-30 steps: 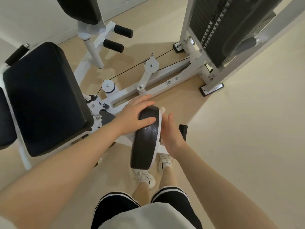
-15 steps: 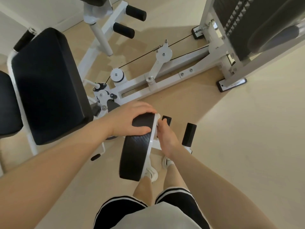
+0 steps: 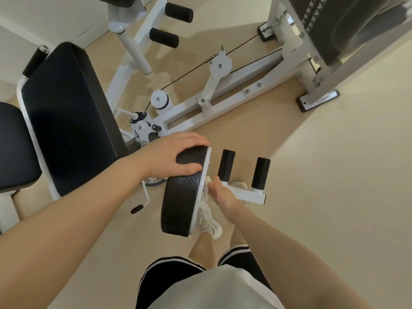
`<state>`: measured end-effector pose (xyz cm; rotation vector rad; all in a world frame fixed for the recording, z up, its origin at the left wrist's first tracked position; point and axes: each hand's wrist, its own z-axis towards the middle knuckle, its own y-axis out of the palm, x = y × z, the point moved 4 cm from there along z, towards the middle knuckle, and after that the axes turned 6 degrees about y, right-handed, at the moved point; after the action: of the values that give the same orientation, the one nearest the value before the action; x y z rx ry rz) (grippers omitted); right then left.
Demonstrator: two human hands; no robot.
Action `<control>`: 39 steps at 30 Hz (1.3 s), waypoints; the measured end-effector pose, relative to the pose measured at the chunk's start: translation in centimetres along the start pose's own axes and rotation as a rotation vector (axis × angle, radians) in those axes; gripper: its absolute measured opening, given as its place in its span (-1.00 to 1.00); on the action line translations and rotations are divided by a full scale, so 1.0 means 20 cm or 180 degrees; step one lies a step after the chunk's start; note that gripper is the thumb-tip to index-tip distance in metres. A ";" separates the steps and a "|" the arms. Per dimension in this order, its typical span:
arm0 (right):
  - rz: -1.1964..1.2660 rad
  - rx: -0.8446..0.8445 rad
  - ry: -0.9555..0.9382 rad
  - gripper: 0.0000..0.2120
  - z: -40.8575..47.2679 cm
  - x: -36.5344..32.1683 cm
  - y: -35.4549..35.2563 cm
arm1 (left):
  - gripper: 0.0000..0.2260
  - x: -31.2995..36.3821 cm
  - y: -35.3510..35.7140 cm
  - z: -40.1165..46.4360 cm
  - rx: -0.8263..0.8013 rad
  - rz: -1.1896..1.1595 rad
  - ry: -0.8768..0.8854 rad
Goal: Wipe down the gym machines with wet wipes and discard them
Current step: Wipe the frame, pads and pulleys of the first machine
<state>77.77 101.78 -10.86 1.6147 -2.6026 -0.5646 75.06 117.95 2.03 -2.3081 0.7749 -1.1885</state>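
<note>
Your arms are bare to the edge of view, no sleeves showing. You wear a pale grey-white top [image 3: 214, 291], black shorts [image 3: 169, 277] with white stripes at each leg hem, and white trainers [image 3: 209, 221] with white socks.

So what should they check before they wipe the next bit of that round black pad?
1. Pad held steady: ok. The left hand grips the top of the round black pad.
2. Wipe in hand: ok. A bit of white wipe shows at the right hand, pinched against the pad's white back.
3. Wipe still wet and clean: cannot tell, mostly hidden.
4. Black face of the pad already wiped: cannot tell.
5. Two black roller grips beside the right hand wiped: cannot tell.
6. Feet clear of the pad: ok. The white shoe stands on the floor below it.
</note>
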 end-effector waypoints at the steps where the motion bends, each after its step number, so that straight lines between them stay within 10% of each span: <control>1: 0.0230 -0.0056 -0.0039 -0.49 -0.03 0.04 0.02 | -0.35 0.00 0.00 0.00 -0.0019 0.0023 -0.0004; 7: 0.0660 0.0070 -0.0977 -0.78 -0.32 0.02 0.10 | -0.30 0.04 0.01 -0.02 0.0076 0.0135 0.0029; 18: 0.0702 0.0239 -0.0390 -0.44 -0.34 0.23 0.23 | -0.34 0.06 0.05 -0.15 0.0479 0.0469 0.0141; 25: 0.1673 0.0202 -0.1545 -0.52 -0.46 0.10 0.27 | -0.20 0.16 0.12 -0.27 0.0709 0.0906 0.0613; 39: -0.0018 0.1312 -0.1611 -0.92 -0.71 0.13 0.20 | -0.44 0.26 0.13 -0.29 0.0604 0.1197 0.0224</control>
<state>76.02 96.93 3.29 1.7742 -3.2649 -0.5172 72.01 111.99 6.78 -1.8731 1.0203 -1.1201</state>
